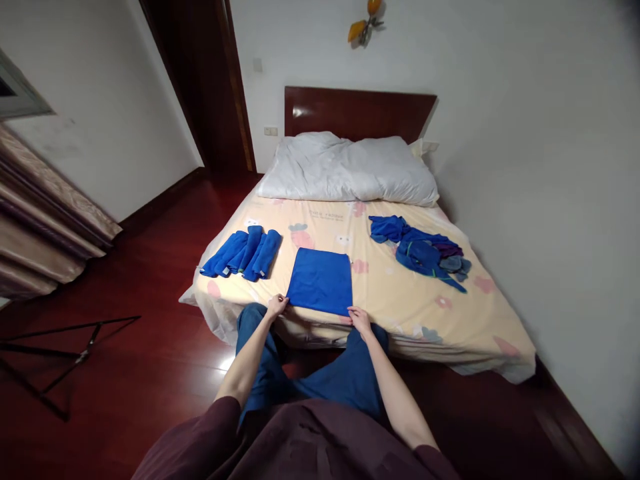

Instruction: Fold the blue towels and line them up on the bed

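A blue towel [321,281] lies spread flat near the front edge of the bed, roughly square. My left hand [277,306] pinches its near left corner. At the near right corner, my right hand [359,320] has its fingers closed on the cloth. To the left lie several rolled blue towels [244,253], side by side with small white tags showing. On the right is a loose heap of crumpled blue cloths [423,253], with some purple and grey-blue fabric among them.
The bed [380,293] has a pale patterned sheet, and a white quilt [345,168] is bunched by the dark headboard [360,110]. A black tripod leg assembly [80,357] stands on the red floor at left. Curtains [45,220] hang beyond it.
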The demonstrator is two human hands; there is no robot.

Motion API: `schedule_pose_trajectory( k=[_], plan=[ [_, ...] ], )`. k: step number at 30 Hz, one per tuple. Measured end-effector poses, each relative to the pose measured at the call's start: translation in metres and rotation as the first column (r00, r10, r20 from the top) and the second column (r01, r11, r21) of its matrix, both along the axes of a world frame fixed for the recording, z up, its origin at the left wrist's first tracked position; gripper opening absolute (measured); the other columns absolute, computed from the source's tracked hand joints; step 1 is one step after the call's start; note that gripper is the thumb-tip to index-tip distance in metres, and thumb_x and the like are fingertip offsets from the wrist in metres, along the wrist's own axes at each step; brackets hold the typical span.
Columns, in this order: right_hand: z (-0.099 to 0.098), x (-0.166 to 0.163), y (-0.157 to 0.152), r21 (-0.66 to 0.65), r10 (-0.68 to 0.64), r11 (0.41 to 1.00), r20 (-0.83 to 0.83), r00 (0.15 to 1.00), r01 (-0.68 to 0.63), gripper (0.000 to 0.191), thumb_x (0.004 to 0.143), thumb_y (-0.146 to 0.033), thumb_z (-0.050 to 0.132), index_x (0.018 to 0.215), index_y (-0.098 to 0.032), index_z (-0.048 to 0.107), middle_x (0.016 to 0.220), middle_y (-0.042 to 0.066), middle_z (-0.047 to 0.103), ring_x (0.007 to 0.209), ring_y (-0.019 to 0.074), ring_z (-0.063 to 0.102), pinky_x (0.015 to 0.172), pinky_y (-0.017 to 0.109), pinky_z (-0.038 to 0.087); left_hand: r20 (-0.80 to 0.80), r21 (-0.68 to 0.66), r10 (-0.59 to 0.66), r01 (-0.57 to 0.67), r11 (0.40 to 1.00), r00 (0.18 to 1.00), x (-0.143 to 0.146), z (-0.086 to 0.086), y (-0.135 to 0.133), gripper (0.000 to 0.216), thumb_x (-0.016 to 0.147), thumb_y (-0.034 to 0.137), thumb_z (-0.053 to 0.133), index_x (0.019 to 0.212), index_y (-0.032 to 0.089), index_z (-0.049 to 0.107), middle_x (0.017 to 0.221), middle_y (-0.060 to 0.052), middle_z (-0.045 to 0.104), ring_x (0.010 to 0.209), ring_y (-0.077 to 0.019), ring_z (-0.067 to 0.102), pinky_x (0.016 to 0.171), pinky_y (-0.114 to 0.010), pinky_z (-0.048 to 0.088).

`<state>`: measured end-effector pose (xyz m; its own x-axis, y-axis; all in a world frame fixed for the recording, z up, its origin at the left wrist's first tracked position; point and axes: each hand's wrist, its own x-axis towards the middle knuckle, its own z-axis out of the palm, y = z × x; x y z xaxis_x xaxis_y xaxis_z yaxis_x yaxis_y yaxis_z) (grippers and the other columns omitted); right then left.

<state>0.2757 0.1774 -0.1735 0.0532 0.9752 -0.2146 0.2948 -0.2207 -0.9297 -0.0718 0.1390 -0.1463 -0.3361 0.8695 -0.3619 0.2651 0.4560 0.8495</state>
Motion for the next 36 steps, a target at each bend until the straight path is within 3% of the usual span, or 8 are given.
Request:
schedule_pose_trajectory(
  k=[5,10,15,19,23,29,33,36],
  plan=[
    [-0.013,-0.007,-0.025,-0.012,-0.047,0.999,0.04,0.998,0.047,0.027,0.078,-0.035,0.062,0.092,-0.017,0.077,0.09,0.008,0.078,0.057,0.0165,0.067,0.06,0.029,0.056,0.02,0.054,-0.107,0.106,0.993,0.994,-0.021,-0.012,-0.026,0.022,0.088,0.038,0.065,0.089,0.019,0.054,0.074,-0.002,0.069,0.072,-0.0174,0.07,0.069,-0.029,0.057],
    [-0.022,-0.006,-0.032,0.024,-0.013,1.0,0.09,0.996,0.011,0.037,0.069,-0.029,0.075,0.104,-0.015,0.079,0.078,0.006,0.074,0.068,0.0185,0.067,0.071,0.029,0.055,-0.065,0.129,-0.238,0.245,0.961,0.969,-0.029,-0.015,-0.032,0.043,0.091,0.035,0.056,0.13,0.017,0.055,0.077,0.0,0.069,0.079,-0.0161,0.069,0.084,-0.028,0.055],
    [-0.02,-0.007,-0.031,0.178,0.124,0.962,0.382,0.916,-0.204,0.03,0.073,-0.012,0.063,0.099,-0.015,0.078,0.087,0.006,0.07,0.069,0.0155,0.06,0.077,0.028,0.054,-0.178,0.132,-0.32,0.345,0.929,0.93,-0.027,-0.013,-0.029,0.039,0.09,0.037,0.056,0.118,0.015,0.071,0.086,-0.006,0.073,0.088,-0.0225,0.07,0.091,-0.034,0.054],
    [-0.014,-0.012,-0.033,0.279,0.031,0.945,0.45,0.892,-0.173,0.034,0.075,-0.003,0.051,0.095,-0.015,0.075,0.097,0.008,0.068,0.083,0.0181,0.063,0.088,0.03,0.054,-0.23,0.127,-0.288,0.322,0.938,0.93,-0.02,-0.016,-0.03,0.049,0.08,0.033,0.07,0.126,0.016,0.068,0.094,-0.006,0.073,0.083,-0.0204,0.068,0.087,-0.032,0.055],
    [-0.009,-0.017,-0.035,0.372,-0.075,0.92,0.473,0.878,-0.122,0.03,0.076,-0.004,0.053,0.091,-0.016,0.076,0.115,0.012,0.066,0.108,0.0227,0.062,0.102,0.036,0.05,-0.361,0.167,-0.257,0.333,0.928,0.896,-0.019,-0.021,-0.023,0.036,0.081,0.022,0.062,0.116,0.016,0.072,0.095,-0.007,0.067,0.085,-0.0192,0.065,0.088,-0.032,0.055],
    [-0.02,-0.015,-0.025,0.462,0.1,0.849,0.336,0.937,-0.256,0.043,0.079,-0.002,0.049,0.103,-0.021,0.078,0.128,0.006,0.07,0.125,0.0207,0.061,0.115,0.039,0.044,-0.5,0.308,-0.27,0.46,0.833,0.823,-0.029,-0.028,-0.002,0.032,0.073,0.01,0.058,0.096,0.02,0.077,0.121,-0.012,0.061,0.121,-0.0289,0.055,0.11,-0.045,0.047],
    [-0.033,-0.012,-0.012,0.347,0.156,0.912,0.205,0.966,-0.221,0.046,0.076,-0.002,0.051,0.106,-0.021,0.079,0.114,0.004,0.076,0.11,0.0194,0.071,0.108,0.036,0.051,-0.526,0.306,-0.452,0.656,0.69,0.721,-0.033,-0.032,0.008,0.045,0.069,0.003,0.051,0.099,0.024,0.078,0.134,-0.004,0.064,0.137,-0.0278,0.045,0.118,-0.052,0.039],
    [-0.037,-0.011,-0.005,0.284,0.108,0.948,0.13,0.986,-0.142,0.041,0.077,-0.005,0.053,0.105,-0.021,0.079,0.112,0.004,0.077,0.109,0.0204,0.072,0.106,0.036,0.053,-0.486,0.306,-0.476,0.653,0.693,0.733,-0.034,-0.035,0.012,0.039,0.08,0.008,0.05,0.104,0.023,0.076,0.125,-0.005,0.07,0.138,-0.0259,0.047,0.118,-0.051,0.04]
  ],
)
